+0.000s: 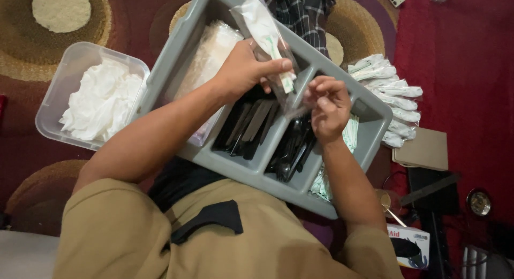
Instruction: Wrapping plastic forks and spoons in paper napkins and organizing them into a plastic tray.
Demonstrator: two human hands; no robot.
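**Clear cutlery packet held over grey sorting tray**

The clear plastic packet (266, 35), with white and green contents inside, sits above the middle of the tray in our two hands. We see beneath it the grey divided tray (369, 130), resting on our lap and tilted across the view, its compartments holding clear bags, black cutlery (257, 126) and small white sachets. To the left stands a clear plastic tub (63, 75) full of white napkins (101, 102), touching the tray's corner. Beyond the tray's right side lies a row of finished packets (393, 94) on the patterned carpet. Our left hand (243, 70) grips the packet, thumb pressed along its side. Our right hand (327, 105) pinches the packet's lower edge with curled fingers.
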